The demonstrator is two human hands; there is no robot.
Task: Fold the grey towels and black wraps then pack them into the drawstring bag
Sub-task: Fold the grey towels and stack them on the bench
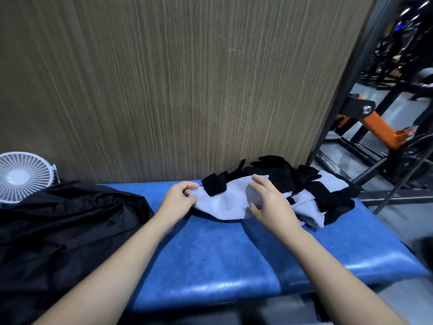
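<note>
Both hands are working the top grey towel [225, 202] on the pile at the far right of the blue tabletop [210, 261]. The left hand [180, 198] is pinching the towel's left edge, fingers curled on the cloth, probably to anchor that side. The right hand [267, 202] is lying on the towel's right part with fingers spread and mostly straight, looks like it's pressing or smoothing rather than gripping, though I can't tell what the thumb is doing underneath.

A black wrap [214, 185] is lying across the towel's top edge just past the left hand, so that'll likely need moving off before a clean fold. More wraps and towels are tangled together in the heap [316, 195] behind and to the right.

The black bag [65, 221] is sitting slumped on the left, well apart from the pile, nothing visibly packed yet. A white fan [23, 175] is standing behind it.
</note>
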